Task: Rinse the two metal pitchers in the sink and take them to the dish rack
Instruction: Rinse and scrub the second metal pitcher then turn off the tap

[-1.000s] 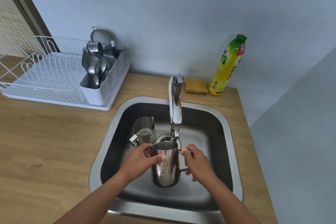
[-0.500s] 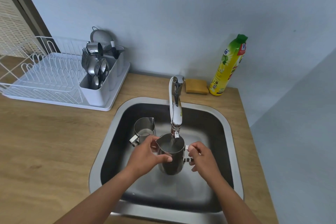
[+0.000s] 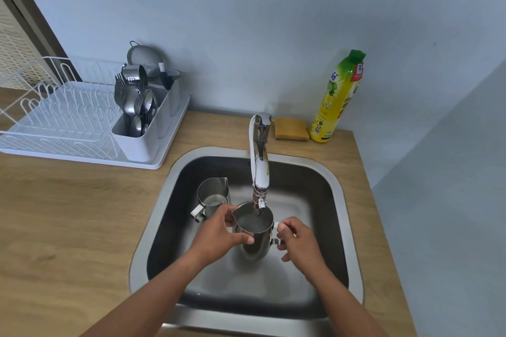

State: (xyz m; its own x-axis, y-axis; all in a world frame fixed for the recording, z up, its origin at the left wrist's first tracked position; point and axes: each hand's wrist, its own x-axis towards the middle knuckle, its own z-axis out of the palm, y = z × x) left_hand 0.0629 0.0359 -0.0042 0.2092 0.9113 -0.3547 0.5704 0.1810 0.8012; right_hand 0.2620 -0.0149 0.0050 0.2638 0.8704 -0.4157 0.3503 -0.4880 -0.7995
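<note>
Now the pitcher (image 3: 253,230), lifted upright by both hands, sits under the faucet (image 3: 260,161).

Materials and finishes around the sink (image 3: 153,227), a brushed steel basin with a matt sheen.

Held pitcher (image 3: 254,230), inside the sink under the faucet (image 3: 260,161): polished metal, mirror-glossy wall. Second pitcher (image 3: 213,194), inside the sink at its far left: same polished metal, duller inside. Faucet, at the sink's back rim: glossy chrome with a smooth white plastic sleeve. Countertop (image 3: 68,221), surrounding the sink: light wood grain, matt and smooth. Dish rack (image 3: 68,120), left of the sink: white coated wire on a smooth white plastic tray; cutlery (image 3: 137,104) in its caddy, shiny metal. Sponge (image 3: 290,129), behind the sink: rough, porous. Bottle (image 3: 338,98), beside the sponge: glossy plastic.
</note>
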